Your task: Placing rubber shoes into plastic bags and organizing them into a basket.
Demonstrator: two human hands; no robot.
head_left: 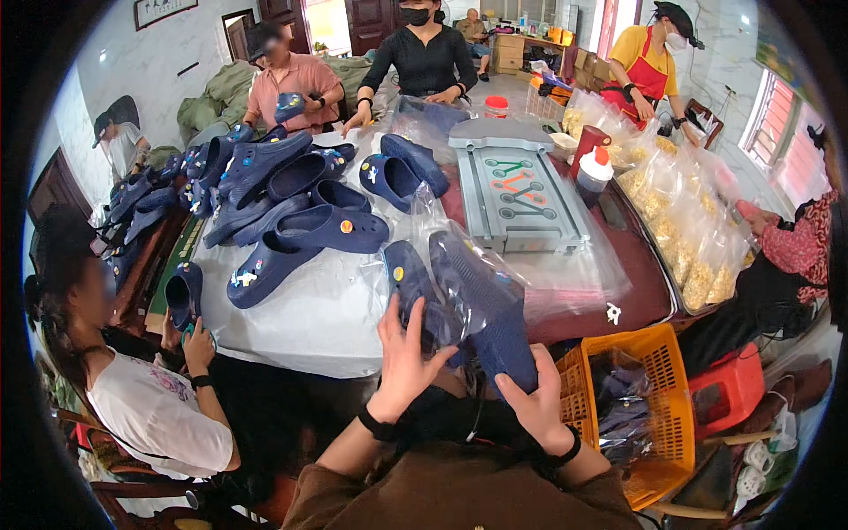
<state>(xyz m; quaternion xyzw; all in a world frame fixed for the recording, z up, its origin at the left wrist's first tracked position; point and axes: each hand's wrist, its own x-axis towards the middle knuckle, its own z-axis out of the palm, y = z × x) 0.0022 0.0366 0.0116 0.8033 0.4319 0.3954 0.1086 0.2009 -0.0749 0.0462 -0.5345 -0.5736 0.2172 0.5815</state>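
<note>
Two navy clogs are in front of me, partly covered by a clear plastic bag (464, 287). The left clog (409, 276) carries a round yellow charm, and my left hand (406, 358) holds its near end, thumb and fingers spread around it through or beside the film. My right hand (536, 406) grips the near end of the right clog (490, 331), whose textured sole faces up. How far each clog sits inside the bag is hard to make out. A big pile of loose navy clogs (305, 225) with small charms lies just beyond, to the left.
A grey plastic case (521, 190) stands on clear bags at the table's back right. An orange basket (667, 415) with bagged clogs is by my right side. A tray of bagged yellow pieces (685, 230) lies far right. Co-workers surround the table; one at left holds a clog (184, 294).
</note>
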